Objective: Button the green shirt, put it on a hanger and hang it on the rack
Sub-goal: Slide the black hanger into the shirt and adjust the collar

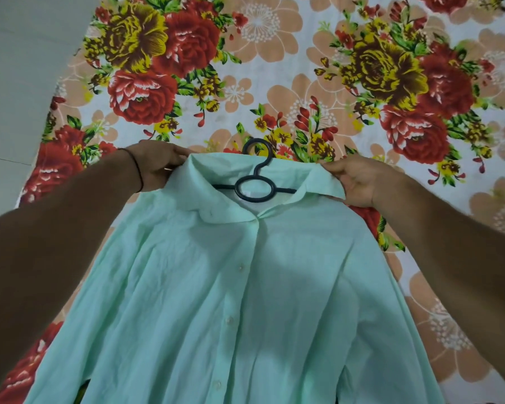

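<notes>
The pale green shirt (pixel 216 301) lies front side up on the flowered bed sheet (pixel 274 83), its placket closed with several white buttons down the middle. A dark hanger (pixel 254 188) sits inside the collar, its hook sticking out past the neckline. My left hand (pixel 158 167) pinches the left side of the collar. My right hand (pixel 359 182) grips the collar's right side. Most of the hanger's arms are hidden under the cloth.
The bed sheet has large red, yellow and peach flowers and fills most of the view. A pale tiled floor (pixel 18 68) shows at the far left beyond the bed's edge. No rack is in view.
</notes>
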